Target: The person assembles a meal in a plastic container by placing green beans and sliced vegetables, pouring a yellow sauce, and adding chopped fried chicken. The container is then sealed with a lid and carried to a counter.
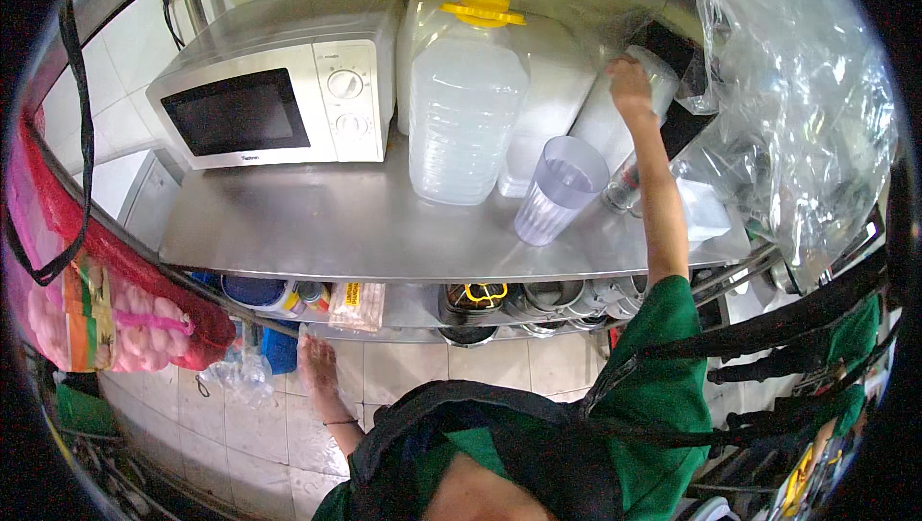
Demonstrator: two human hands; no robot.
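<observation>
My right arm reaches across the steel shelf, and my right hand [630, 89] is at a translucent, whitish cylinder [656, 77] at the back right. Its fingers are curled in against the cylinder's upper side; what lies inside them is hidden. In front of that arm stands a clear ribbed plastic tumbler [562, 190]. A small clear jar or bottle [624, 190] is partly covered by my forearm. My left hand [317, 363] hangs low in front of the lower shelf's edge, fingers loosely stretched, with nothing seen in it.
A microwave [279, 79] and a large water jug with yellow cap [471, 118] stand on the steel shelf [288, 223]. Clear plastic bags [788, 89] hang at the right. A pink net sack [125, 319] hangs left. Pots [543, 300] and packages sit on the lower shelf.
</observation>
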